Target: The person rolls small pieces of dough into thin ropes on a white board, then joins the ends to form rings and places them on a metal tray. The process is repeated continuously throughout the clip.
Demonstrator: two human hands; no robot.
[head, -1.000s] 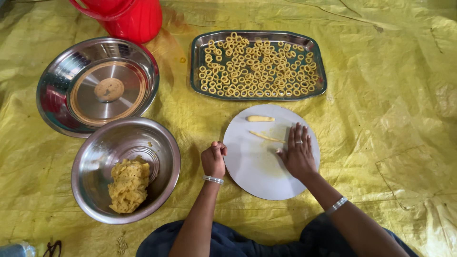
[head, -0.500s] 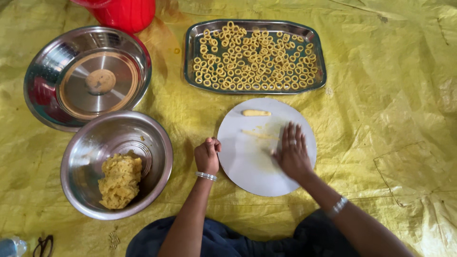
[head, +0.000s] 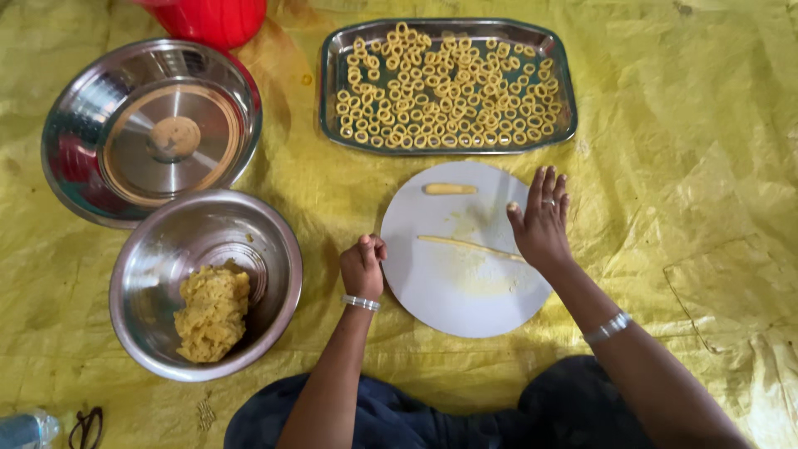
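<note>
On the yellow sheet: a crinkled, glossy plastic sheet (head: 698, 166) covers the ground and carries everything.
Board: a round, flat, matte white board (head: 449, 291) lies near the sheet's near edge, dusted with pale yellow smears at its middle.
Dough rope: a thin, long, soft yellow dough rope (head: 465, 244) lies across the board's middle, its right end under the heel of the right hand.
Dough stub: a short, thick, smooth dough stub (head: 450, 189) rests near the board's far edge.
Right hand: the right hand (head: 542, 223) lies flat at the board's right edge, fingers straight and slightly spread, a ring on one, a metal bangle on the wrist.
Left hand: the left hand (head: 362, 266) sits at the board's left edge, fingers curled together in a loose fist; whether it holds anything I cannot tell.
Bowl: a shiny round steel bowl (head: 150, 249) left of the board holds a lumpy, coarse yellow dough mass (head: 212, 312).
Lidded bowl: a second steel basin (head: 71, 125) beyond it holds a flat steel lid.
Tray: a rectangular steel tray (head: 329, 83) by the far edge is packed with small dough rings (head: 449, 87).
Red vessel: a smooth red plastic vessel (head: 212, 17) stands at the far edge.
</note>
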